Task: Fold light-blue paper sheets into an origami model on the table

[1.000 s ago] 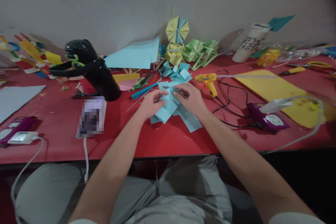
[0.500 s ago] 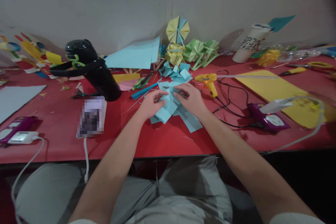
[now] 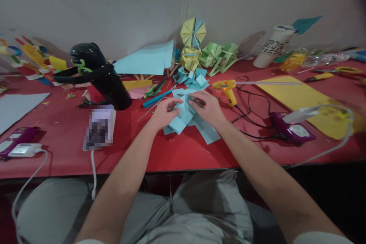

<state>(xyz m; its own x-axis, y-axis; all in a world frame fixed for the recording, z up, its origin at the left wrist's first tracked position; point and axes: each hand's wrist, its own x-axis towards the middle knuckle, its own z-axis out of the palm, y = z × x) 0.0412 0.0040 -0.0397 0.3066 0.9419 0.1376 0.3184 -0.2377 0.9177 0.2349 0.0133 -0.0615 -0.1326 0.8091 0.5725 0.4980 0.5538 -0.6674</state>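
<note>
Several light-blue paper pieces [image 3: 186,113], some folded and overlapping, lie on the red tabletop in front of me. My left hand [image 3: 166,113] is at their left side, its curled fingers and thumb closed on the blue paper. From the right, my right hand [image 3: 207,107] holds the same paper, thumb and fingers bent inward. My fingers partly cover the spot where the sheets meet. Just beyond my hands sits a cluster of small folded blue papers [image 3: 192,78]. A yellow glue gun [image 3: 228,90] rests to the right of my right hand.
A black tumbler [image 3: 111,87] and a phone [image 3: 100,127] stand to the left. Yellow and green paper models [image 3: 191,59] are by the wall. Black cable runs from the glue gun to a purple power socket [image 3: 294,129], near yellow paper [image 3: 286,91]. The table edge is close to me.
</note>
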